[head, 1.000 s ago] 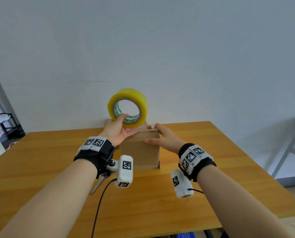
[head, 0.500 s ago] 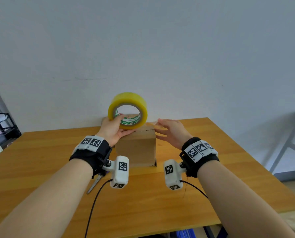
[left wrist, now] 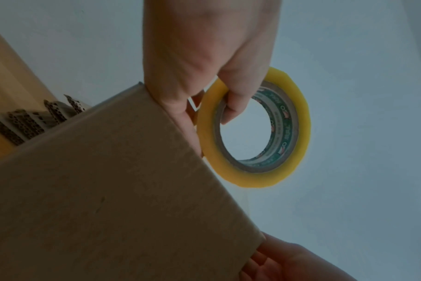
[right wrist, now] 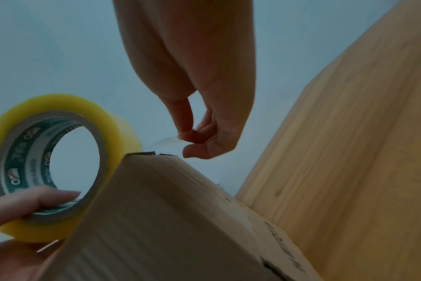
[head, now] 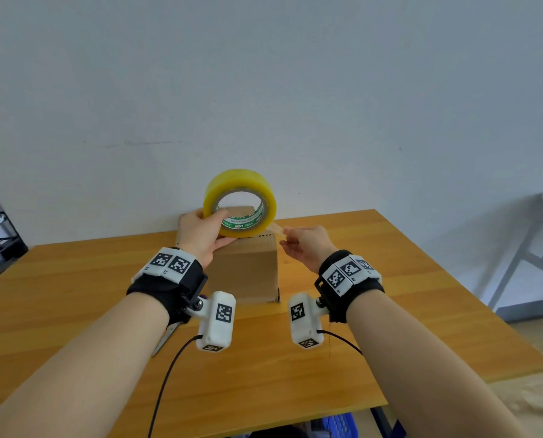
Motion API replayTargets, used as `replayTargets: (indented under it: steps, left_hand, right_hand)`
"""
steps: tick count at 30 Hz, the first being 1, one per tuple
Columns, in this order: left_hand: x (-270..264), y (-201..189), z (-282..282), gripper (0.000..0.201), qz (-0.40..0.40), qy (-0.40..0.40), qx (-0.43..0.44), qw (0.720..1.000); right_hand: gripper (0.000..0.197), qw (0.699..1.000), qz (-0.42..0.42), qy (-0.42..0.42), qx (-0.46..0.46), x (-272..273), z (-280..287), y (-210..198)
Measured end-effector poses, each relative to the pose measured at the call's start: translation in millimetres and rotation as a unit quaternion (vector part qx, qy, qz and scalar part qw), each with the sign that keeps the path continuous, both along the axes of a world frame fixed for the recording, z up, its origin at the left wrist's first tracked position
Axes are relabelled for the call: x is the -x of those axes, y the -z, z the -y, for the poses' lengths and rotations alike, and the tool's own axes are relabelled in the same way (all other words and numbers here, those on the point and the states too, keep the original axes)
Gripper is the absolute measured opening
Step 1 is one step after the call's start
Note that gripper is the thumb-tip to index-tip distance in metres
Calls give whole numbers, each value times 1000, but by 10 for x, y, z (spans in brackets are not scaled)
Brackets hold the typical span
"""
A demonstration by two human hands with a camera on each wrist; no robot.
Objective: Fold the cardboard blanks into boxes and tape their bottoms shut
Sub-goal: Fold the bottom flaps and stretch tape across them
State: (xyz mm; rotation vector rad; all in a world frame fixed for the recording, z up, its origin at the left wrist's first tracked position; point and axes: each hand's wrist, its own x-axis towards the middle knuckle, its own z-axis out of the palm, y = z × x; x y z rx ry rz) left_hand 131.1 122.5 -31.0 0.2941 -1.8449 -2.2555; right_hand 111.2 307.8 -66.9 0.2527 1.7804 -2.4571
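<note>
Cardboard box (head: 244, 273) stands on wooden table (head: 390, 311). Left hand (head: 200, 237) grips yellow tape roll (head: 240, 202) upright on box top, thumb through the core. Right hand (head: 305, 245) pinches the free tape end (head: 276, 228) just beside the roll

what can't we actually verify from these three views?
- Top seam of the box: head view, hidden behind the tape roll and the left hand.
- Tool on the table: head view, mostly under the left wrist; type unclear.
- Pulled tape strip: right wrist view, clear and faint; its length unreadable past the right hand grip.
- Print on the box side: right wrist view, blurred.
</note>
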Motion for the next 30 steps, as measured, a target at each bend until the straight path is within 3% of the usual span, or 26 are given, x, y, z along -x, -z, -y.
replayTargets:
  steps: [4,8,11,14,16,18,20,23,26,30]
  left_hand:
    - [6,-3,-19,8,5,-14,9,1000]
    - [0,-3,-25,7,6,-15,21,1000]
    - [-9,9,-25,6,3,-14,29,999]
    - [-17,16,-21,6,1,-11,32,999]
    - [-21,12,-22,6,4,-3,31,1000]
    - [-19,3,-23,7,7,6,29,1000]
    - [-19,-4,-25,8,11,11,30,999]
    - [-22,-10,-27,8,17,13,37,999]
    - [-32,-20,-34,8,20,15,39,999]
    - [-51,-33,-37,8,16,19,46,999]
  right_hand:
    - [25,999,11,7,-33,33,42,60]
    - [7,994,9,16,-108,35,145,133]
    - [19,983,-13,25,-180,31,206,158]
    - [17,964,1,-14,-266,22,241,198]
    - [34,956,20,-32,-291,0,240,251]
    - [43,950,-25,-9,-310,-14,204,274]
    - [46,957,-110,0,-267,-79,172,220]
    - [62,962,-179,-139,-150,-168,162,115]
    - [74,928,-217,-203,-225,-204,223,43]
    - [98,836,-261,-200,-438,-148,248,1]
